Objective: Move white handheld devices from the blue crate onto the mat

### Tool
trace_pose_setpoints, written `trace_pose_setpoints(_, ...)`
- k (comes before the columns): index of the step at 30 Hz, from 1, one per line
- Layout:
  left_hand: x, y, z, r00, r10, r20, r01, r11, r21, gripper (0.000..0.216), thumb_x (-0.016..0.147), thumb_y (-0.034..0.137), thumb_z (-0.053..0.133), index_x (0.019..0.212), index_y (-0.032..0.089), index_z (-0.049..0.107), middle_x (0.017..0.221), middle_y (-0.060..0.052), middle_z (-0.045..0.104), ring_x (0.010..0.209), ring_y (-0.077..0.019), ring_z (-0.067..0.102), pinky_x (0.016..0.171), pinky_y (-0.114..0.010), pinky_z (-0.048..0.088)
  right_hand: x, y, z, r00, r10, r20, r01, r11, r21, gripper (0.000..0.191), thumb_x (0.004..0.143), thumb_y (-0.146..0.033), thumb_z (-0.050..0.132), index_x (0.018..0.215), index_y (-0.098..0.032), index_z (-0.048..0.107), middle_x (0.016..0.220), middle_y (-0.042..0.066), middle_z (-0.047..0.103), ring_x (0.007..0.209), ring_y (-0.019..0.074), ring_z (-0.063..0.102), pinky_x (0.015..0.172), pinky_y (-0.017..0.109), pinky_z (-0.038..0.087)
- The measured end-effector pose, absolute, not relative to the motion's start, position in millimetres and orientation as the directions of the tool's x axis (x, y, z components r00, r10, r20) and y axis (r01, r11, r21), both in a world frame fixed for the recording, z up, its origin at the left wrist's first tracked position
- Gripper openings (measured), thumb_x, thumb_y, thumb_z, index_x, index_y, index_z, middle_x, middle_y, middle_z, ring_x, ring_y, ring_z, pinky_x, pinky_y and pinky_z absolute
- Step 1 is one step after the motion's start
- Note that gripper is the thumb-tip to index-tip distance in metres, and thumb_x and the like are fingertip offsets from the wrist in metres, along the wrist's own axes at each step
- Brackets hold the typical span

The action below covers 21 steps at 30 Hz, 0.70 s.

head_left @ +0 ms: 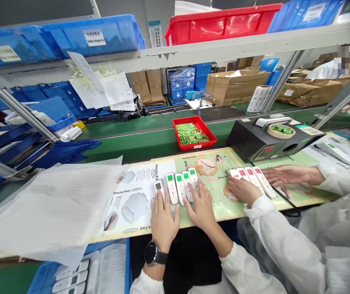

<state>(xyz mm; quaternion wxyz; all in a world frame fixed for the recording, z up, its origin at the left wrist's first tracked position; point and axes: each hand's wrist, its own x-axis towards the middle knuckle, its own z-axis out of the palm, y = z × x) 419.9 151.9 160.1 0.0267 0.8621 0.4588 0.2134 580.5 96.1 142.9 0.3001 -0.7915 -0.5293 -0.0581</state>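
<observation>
My left hand (165, 220), with a dark watch (152, 253) on its wrist, lies with fingers stretched out over the lower part of a white handheld thermometer (159, 185). That thermometer's screen is dark grey. To its right stands a row of white thermometers with green-lit screens (171, 188), side by side on the printed mouse-pad mat (150, 220). My right hand (203, 206) is open, fingers spread, its fingertips at the lower ends of the row's rightmost thermometers (192, 175). How firmly either hand touches them I cannot tell.
A co-worker's hands (244, 188) are beside several red-screened thermometers (250, 173) on the right. Behind the mat are a red tray (214, 141) of green batteries and a black box (245, 141). White sheets (46, 204) lie left; a blue bin (128, 261) with thermometers sits below.
</observation>
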Motion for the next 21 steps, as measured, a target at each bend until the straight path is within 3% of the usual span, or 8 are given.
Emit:
trace_pose_setpoints(7,433.7,166.5,166.0,0.553,0.790,0.265,0.752,-0.610,0.250,0.073,0.102,0.053,0.036,0.162,0.012,0.027,0.166,-0.018,0.030,0.156,-0.0306,0.027,0.127,-0.051,0.029,577.6,96.6,147.0,0.414,0.828,0.378,0.884,-0.266,-0.384,0.060,0.101,-0.044,0.043,0.157,-0.021,0.041,0.168,0.017,0.023,0.152,0.0375,0.027,0.118,0.058,0.030)
trace_pose_setpoints(10,436.3,179.6,171.8,0.622,0.756,0.206,0.697,-0.654,0.294,0.067,0.104,0.051,0.032,0.163,0.020,0.024,0.168,-0.014,0.027,0.156,-0.0303,0.026,0.127,-0.054,0.028,578.3,96.9,145.2,0.408,0.822,0.397,0.888,-0.256,-0.382,0.059,0.103,-0.045,0.042,0.155,-0.020,0.043,0.167,0.018,0.025,0.151,0.0381,0.028,0.117,0.058,0.031)
trace_pose_setpoints(14,417.0,172.9,176.6,0.681,0.653,0.331,0.551,-0.755,0.357,0.063,0.104,0.042,0.039,0.163,0.025,0.025,0.170,-0.010,0.025,0.157,-0.0315,0.021,0.126,-0.058,0.030,583.1,95.1,140.0,0.381,0.782,0.493,0.899,-0.190,-0.394,0.056,0.103,-0.044,0.043,0.153,-0.019,0.046,0.165,0.020,0.029,0.148,0.0400,0.034,0.112,0.061,0.036)
trace_pose_setpoints(16,391.7,155.0,172.4,0.592,0.625,0.509,0.480,-0.781,0.400,0.056,0.102,0.033,0.047,0.156,0.024,0.039,0.165,-0.011,0.038,0.154,-0.0297,0.031,0.124,-0.055,0.034,585.2,92.8,140.0,0.361,0.740,0.567,0.903,-0.126,-0.411,0.053,0.102,-0.042,0.045,0.148,-0.017,0.050,0.161,0.022,0.035,0.143,0.0398,0.040,0.109,0.061,0.039)
trace_pose_setpoints(18,356.2,133.2,160.2,0.386,0.645,0.659,0.463,-0.754,0.466,0.041,0.098,0.024,0.052,0.139,0.024,0.057,0.144,-0.013,0.060,0.138,-0.0265,0.053,0.114,-0.048,0.045,586.4,90.2,142.5,0.347,0.681,0.645,0.901,-0.053,-0.430,0.046,0.100,-0.039,0.049,0.139,-0.016,0.057,0.153,0.022,0.045,0.135,0.0383,0.049,0.107,0.060,0.041)
trace_pose_setpoints(21,286.0,104.6,127.3,0.013,0.755,0.656,0.581,-0.540,0.609,0.019,0.096,0.022,0.054,0.108,0.022,0.068,0.103,-0.009,0.072,0.102,-0.0219,0.068,0.092,-0.038,0.055,588.4,86.4,146.2,0.344,0.600,0.722,0.891,0.034,-0.452,0.032,0.096,-0.036,0.056,0.118,-0.015,0.068,0.120,0.018,0.065,0.110,0.0319,0.062,0.096,0.050,0.049)
